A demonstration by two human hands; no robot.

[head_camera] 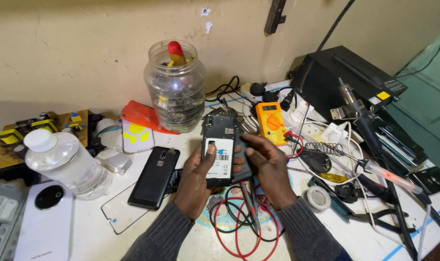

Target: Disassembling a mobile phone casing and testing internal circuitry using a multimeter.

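Both grips closed: left hand (196, 180) clasps opened phone (219, 150), right hand (269, 166) clasps back cover (245, 162).

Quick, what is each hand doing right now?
Left hand: closed on the opened phone, thumb on its back.
Right hand: closed on the phone's right edge.

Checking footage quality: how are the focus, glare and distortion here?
Head view: evenly lit with soft shadows; the phone in both hands is sharp; glare on the plastic bottle and glass jar; wide-lens bending at the edges, with the white box stretched.
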